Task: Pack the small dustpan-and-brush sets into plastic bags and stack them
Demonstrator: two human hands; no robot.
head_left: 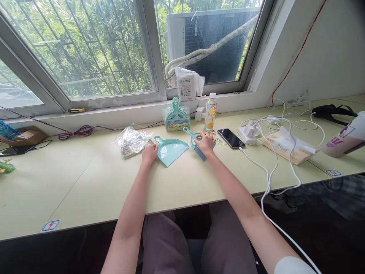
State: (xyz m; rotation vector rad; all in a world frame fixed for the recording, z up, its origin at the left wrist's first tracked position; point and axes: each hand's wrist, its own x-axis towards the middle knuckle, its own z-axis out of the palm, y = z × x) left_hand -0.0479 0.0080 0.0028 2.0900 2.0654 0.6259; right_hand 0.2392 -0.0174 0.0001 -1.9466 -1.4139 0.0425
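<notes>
A teal dustpan (172, 150) lies flat on the pale yellow-green table (108, 186). My left hand (149, 153) rests at its left edge, fingers curled in; what they grip, if anything, is hidden. To the right, my right hand (205, 143) is closed on a small teal brush (196, 146), whose grey-blue bristles point toward me and whose looped handle points toward the window. Just left of my left hand sits a crumpled clear plastic bag (134, 140). Behind the dustpan stands a packaged teal dustpan-and-brush set (177, 118).
Along the back stand a drink bottle (210, 113) and a white tissue pack (186, 86). A phone (230, 138), a charger block (249, 133), looping white cables and another tissue pack (288, 146) lie to the right. A cardboard box (31, 137) is far left.
</notes>
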